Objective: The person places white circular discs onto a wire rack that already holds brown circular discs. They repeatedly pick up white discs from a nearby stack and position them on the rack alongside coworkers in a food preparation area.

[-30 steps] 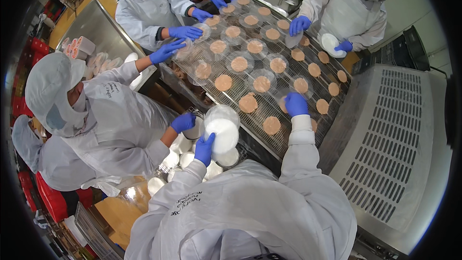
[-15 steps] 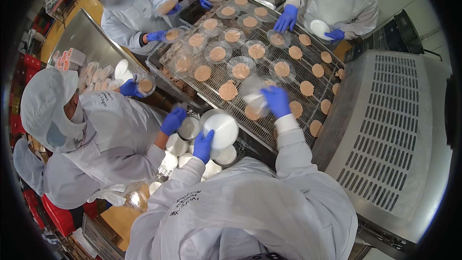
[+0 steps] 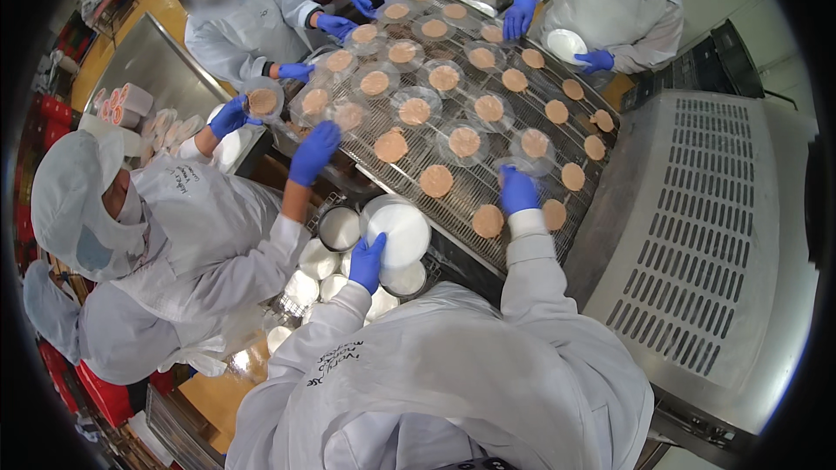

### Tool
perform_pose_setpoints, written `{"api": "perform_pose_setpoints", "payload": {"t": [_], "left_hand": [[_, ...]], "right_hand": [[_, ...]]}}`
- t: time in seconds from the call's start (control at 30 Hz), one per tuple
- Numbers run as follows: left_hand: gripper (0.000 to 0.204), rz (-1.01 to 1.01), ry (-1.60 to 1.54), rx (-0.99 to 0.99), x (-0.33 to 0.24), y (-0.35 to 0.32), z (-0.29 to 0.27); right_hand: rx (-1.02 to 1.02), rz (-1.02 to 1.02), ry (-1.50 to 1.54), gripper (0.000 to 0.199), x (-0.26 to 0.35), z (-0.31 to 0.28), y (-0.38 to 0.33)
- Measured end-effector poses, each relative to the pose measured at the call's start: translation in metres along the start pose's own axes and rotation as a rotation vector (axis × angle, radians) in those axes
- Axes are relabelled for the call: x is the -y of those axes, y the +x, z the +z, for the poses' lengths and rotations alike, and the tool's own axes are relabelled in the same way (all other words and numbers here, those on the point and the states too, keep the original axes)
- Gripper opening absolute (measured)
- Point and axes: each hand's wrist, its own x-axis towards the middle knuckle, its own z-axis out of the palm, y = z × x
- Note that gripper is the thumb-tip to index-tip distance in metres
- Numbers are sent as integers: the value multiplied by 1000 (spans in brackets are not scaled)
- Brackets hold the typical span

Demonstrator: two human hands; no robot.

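My left hand (image 3: 367, 263) grips a thick stack of white, translucent round film discs (image 3: 402, 233), held over several metal tins at the table edge. My right hand (image 3: 520, 190) is over the wire conveyor, its fingers bunched at the near edge of a clear film disc (image 3: 533, 153). That disc lies over a flat, round, pinkish-brown patty (image 3: 534, 143). Left of it, another patty (image 3: 463, 141) is also covered by film. Bare patties, such as one (image 3: 436, 180) and one (image 3: 486, 220), lie near my right forearm.
A slotted steel machine cover (image 3: 688, 235) stands right of the wire conveyor (image 3: 453, 209). Round tins (image 3: 340, 228) with white discs sit below my left hand. At left, a co-worker's gloved hand (image 3: 315, 152) reaches over the belt; other co-workers stand along the far side.
My right hand has moved right and slightly nearer, and film now covers two more patties. The patties have shifted toward the far left. My left hand stays with its stack.
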Motion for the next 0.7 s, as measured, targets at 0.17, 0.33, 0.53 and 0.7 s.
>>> {"api": "perform_pose_setpoints", "payload": {"t": [0.17, 0.33, 0.53, 0.7], "left_hand": [[47, 39, -17, -19, 19, 1, -8], [47, -6, -19, -1, 22, -8, -19], [45, -16, -24, -5, 14, -13, -17], [41, 19, -37, -17, 8, -3, -14]], "right_hand": [[246, 98, 137, 19, 6, -27, 4], [-297, 448, -28, 25, -104, -13, 13], [-103, -97, -14, 41, -41, 0, 95], [-17, 39, 123, 28, -20, 22, 110]]}}
